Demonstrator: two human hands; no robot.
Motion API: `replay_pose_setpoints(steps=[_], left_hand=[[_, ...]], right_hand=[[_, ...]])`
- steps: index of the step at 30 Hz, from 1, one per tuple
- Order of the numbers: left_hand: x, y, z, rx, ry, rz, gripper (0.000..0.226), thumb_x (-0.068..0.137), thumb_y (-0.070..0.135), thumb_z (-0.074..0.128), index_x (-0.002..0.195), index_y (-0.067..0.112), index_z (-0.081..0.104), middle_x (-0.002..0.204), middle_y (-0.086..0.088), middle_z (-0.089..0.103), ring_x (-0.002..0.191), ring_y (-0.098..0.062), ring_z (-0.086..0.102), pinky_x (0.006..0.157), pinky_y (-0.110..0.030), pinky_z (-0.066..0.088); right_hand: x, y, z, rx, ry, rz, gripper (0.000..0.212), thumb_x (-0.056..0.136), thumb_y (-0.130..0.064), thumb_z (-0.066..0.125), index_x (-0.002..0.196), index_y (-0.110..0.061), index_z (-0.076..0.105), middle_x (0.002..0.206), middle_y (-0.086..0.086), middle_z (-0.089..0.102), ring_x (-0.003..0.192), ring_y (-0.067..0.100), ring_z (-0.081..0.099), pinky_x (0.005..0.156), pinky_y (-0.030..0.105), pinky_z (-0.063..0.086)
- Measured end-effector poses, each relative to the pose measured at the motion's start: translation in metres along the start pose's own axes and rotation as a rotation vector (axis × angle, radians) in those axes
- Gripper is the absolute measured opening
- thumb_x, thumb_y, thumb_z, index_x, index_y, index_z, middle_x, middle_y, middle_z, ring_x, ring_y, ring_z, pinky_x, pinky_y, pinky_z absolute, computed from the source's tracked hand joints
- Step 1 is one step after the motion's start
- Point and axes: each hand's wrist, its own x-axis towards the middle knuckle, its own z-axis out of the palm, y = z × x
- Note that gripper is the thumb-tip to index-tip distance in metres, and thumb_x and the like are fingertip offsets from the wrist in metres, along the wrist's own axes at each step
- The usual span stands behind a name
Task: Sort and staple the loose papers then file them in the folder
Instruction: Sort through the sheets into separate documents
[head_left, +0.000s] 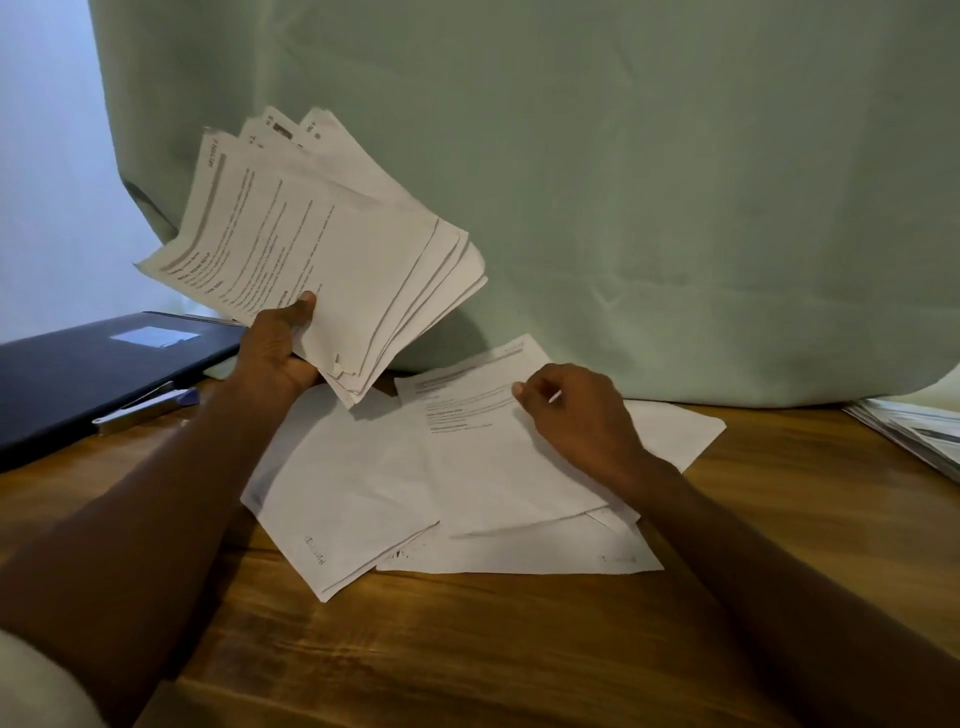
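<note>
Wooden desk (519, 649): my left hand (275, 348) grips a fanned sheaf (322, 244); my right hand (576, 410) pinches a flat printed sheet (483, 441).

— What can't you see well?
— The folder (78, 374) runs off the left edge of the picture. The stack of papers (919, 431) at the tabletop's right edge is cut off too.
— And the words on the held sheets (311, 244)?
— Too blurry to read.

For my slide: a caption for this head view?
Left hand holds a fanned paper stack; right hand picks at loose sheets on the table.
</note>
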Motion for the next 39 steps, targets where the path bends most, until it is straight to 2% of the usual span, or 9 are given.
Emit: replay_pose_setpoints(steps=[5, 12, 15, 19, 23, 26, 28, 33, 39], left_hand=[[0.003, -0.005, -0.002, -0.001, -0.051, 0.023, 0.026, 0.096, 0.004, 0.064, 0.112, 0.024, 0.067, 0.12, -0.008, 0.072, 0.121, -0.033, 0.064, 0.101, -0.057, 0.051], [0.004, -0.007, 0.003, 0.018, -0.089, 0.006, 0.046, 0.097, 0.004, 0.062, 0.142, 0.016, 0.056, 0.146, -0.013, 0.058, 0.12, -0.03, 0.062, 0.106, -0.055, 0.049], [0.002, -0.008, 0.004, 0.022, -0.108, -0.005, 0.048, 0.096, 0.004, 0.064, 0.142, 0.015, 0.057, 0.144, -0.013, 0.059, 0.125, -0.033, 0.061, 0.106, -0.056, 0.048], [-0.001, -0.006, 0.009, 0.032, -0.09, -0.004, 0.034, 0.096, 0.005, 0.064, 0.127, 0.018, 0.063, 0.132, -0.01, 0.068, 0.107, -0.027, 0.067, 0.096, -0.052, 0.056], [-0.005, 0.008, 0.016, -0.031, -0.107, 0.019, 0.027, 0.096, 0.002, 0.064, 0.117, 0.019, 0.065, 0.103, -0.005, 0.077, 0.098, -0.025, 0.071, 0.084, -0.046, 0.061], [-0.005, 0.027, 0.018, -0.111, -0.099, 0.078, 0.025, 0.097, 0.002, 0.063, 0.118, 0.015, 0.066, 0.108, -0.008, 0.076, 0.105, -0.028, 0.069, 0.097, -0.05, 0.056], [-0.003, 0.038, 0.017, -0.128, -0.078, 0.134, 0.034, 0.096, 0.002, 0.064, 0.128, 0.013, 0.063, 0.119, -0.01, 0.073, 0.108, -0.03, 0.069, 0.099, -0.052, 0.055], [-0.001, 0.058, 0.012, -0.154, -0.024, 0.179, 0.033, 0.094, 0.002, 0.066, 0.124, 0.016, 0.063, 0.118, -0.012, 0.074, 0.107, -0.032, 0.071, 0.093, -0.054, 0.058], [-0.007, 0.057, 0.012, -0.032, -0.002, 0.144, 0.018, 0.099, 0.001, 0.061, 0.101, 0.017, 0.068, 0.081, 0.003, 0.078, 0.087, -0.019, 0.071, 0.086, -0.038, 0.06]], right_hand=[[0.008, 0.024, -0.008, -0.236, -0.008, 0.284, 0.056, 0.091, -0.059, 0.065, 0.132, -0.023, 0.055, 0.129, 0.007, 0.058, 0.124, 0.031, 0.052, 0.101, 0.048, 0.045], [0.007, 0.024, -0.001, -0.371, -0.184, 0.316, 0.074, 0.074, -0.086, 0.059, 0.107, -0.02, 0.059, 0.116, 0.006, 0.06, 0.113, 0.029, 0.057, 0.098, 0.049, 0.047], [0.011, 0.024, 0.003, -0.301, -0.193, 0.356, 0.058, 0.076, -0.077, 0.067, 0.08, -0.023, 0.047, 0.103, 0.007, 0.063, 0.103, 0.03, 0.061, 0.091, 0.044, 0.051], [0.017, 0.028, 0.002, -0.114, -0.167, 0.44, 0.047, 0.072, -0.055, 0.082, 0.094, -0.018, 0.063, 0.101, 0.006, 0.069, 0.096, 0.03, 0.066, 0.08, 0.037, 0.053], [0.014, 0.008, -0.022, 0.034, 0.189, 0.307, 0.023, 0.086, -0.034, 0.075, 0.101, -0.017, 0.075, 0.095, 0.008, 0.074, 0.091, 0.032, 0.07, 0.075, 0.033, 0.053], [0.008, -0.026, -0.042, -0.087, 0.616, -0.086, 0.025, 0.097, -0.023, 0.057, 0.115, -0.018, 0.074, 0.105, 0.004, 0.076, 0.093, 0.027, 0.071, 0.078, 0.035, 0.051], [0.007, -0.042, -0.041, -0.153, 0.698, -0.357, 0.032, 0.096, -0.019, 0.055, 0.123, -0.019, 0.071, 0.116, 0.0, 0.075, 0.102, 0.021, 0.07, 0.086, 0.039, 0.048], [0.0, -0.063, 0.009, -0.46, 0.328, -0.67, 0.053, 0.087, -0.006, 0.049, 0.132, -0.029, 0.066, 0.139, -0.007, 0.064, 0.128, 0.021, 0.059, 0.104, 0.049, 0.033], [-0.013, -0.054, 0.038, -0.094, -0.424, -0.383, 0.044, 0.102, -0.052, 0.049, 0.142, -0.036, 0.057, 0.144, -0.016, 0.057, 0.131, 0.008, 0.055, 0.112, 0.035, 0.042]])
